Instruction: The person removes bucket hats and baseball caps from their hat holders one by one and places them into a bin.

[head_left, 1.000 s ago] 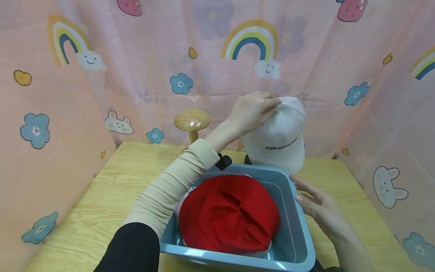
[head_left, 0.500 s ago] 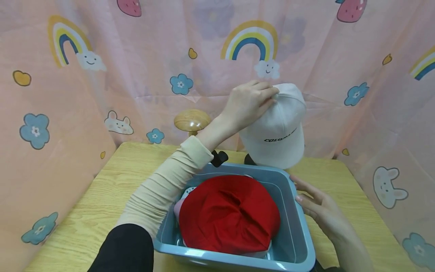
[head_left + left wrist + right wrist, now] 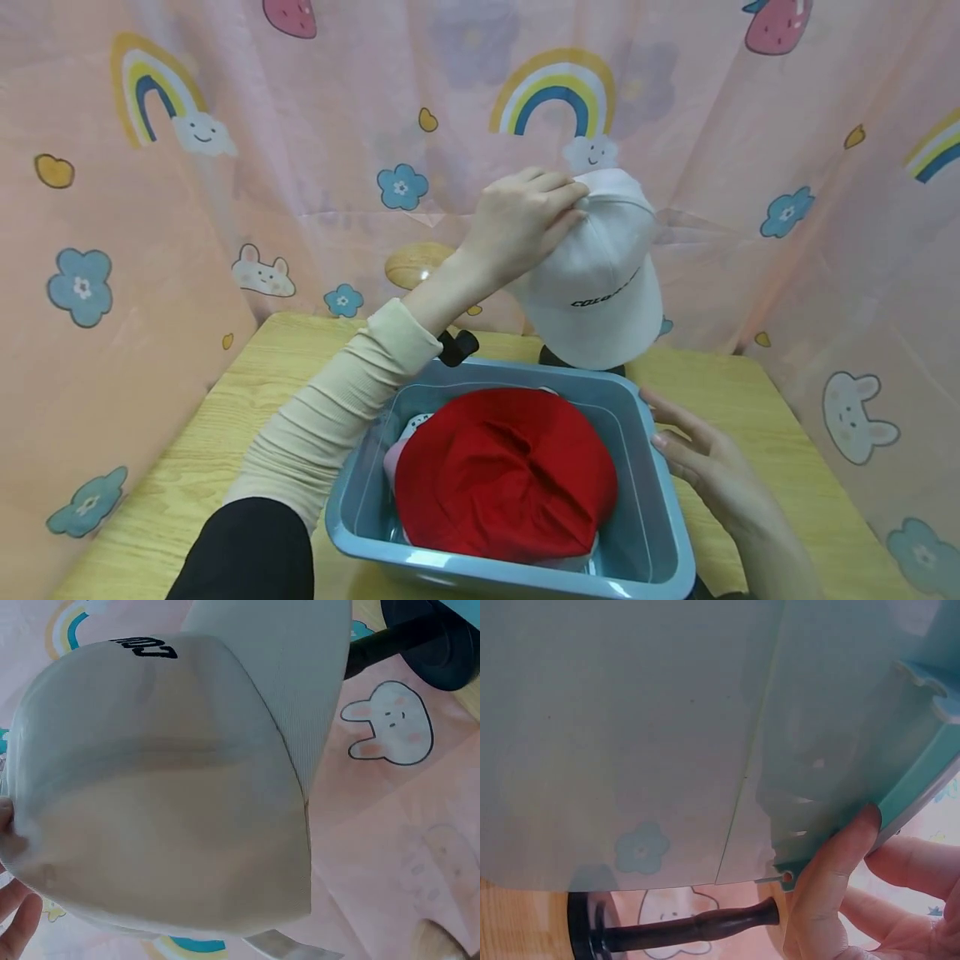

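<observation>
My left hand (image 3: 525, 218) pinches the crown of a white baseball cap (image 3: 600, 265) with dark lettering, raised behind the basin. In the left wrist view the cap (image 3: 165, 802) fills much of the frame, with fingers (image 3: 21, 926) at its edge. A black stand base (image 3: 581, 360) shows below the brim. At the right rim of a blue plastic basin (image 3: 652, 546), my right hand (image 3: 723, 475) rests with extended fingertips. The right wrist view shows those fingers (image 3: 829, 881) against the basin's outer wall (image 3: 652, 750). A red hat (image 3: 510, 475) lies inside the basin.
Other pale and patterned items (image 3: 405, 433) lie beneath the red hat. A rounded wooden hat stand (image 3: 415, 263) is at the back, partly hidden by my left arm. The wooden table (image 3: 217, 425) meets a pink patterned curtain (image 3: 322, 108).
My left hand has lifted the white cap up and then slightly left, uncovering more of the black stand base. The right hand stays at the basin rim.
</observation>
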`<act>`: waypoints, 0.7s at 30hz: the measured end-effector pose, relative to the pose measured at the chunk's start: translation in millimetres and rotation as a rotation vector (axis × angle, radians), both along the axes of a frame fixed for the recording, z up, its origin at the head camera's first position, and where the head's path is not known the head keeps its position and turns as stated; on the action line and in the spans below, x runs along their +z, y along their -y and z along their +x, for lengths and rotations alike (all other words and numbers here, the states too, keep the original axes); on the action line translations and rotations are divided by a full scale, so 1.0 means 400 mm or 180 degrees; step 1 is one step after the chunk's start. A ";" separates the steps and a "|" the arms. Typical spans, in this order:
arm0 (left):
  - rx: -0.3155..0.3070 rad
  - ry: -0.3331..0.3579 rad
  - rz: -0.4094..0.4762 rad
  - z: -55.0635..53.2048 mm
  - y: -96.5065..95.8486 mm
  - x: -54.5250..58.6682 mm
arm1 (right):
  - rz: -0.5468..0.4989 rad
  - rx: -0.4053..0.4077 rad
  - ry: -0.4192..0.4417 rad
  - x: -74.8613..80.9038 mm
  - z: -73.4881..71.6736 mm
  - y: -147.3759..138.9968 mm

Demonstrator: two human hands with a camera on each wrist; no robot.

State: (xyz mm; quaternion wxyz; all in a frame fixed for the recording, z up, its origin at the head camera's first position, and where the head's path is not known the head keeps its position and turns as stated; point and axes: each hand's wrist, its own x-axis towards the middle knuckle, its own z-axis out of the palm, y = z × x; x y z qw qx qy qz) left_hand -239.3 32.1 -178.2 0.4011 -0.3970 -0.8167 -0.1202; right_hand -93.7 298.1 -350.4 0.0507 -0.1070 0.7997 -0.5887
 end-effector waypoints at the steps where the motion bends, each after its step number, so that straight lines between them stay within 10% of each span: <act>1: -0.0007 -0.0051 0.0020 0.003 0.006 0.000 | -0.0009 0.0008 0.0006 -0.001 0.000 -0.001; 21: -0.0393 -0.0480 0.0089 0.089 0.088 -0.014 | 0.0063 -0.0080 0.0016 -0.015 -0.007 -0.007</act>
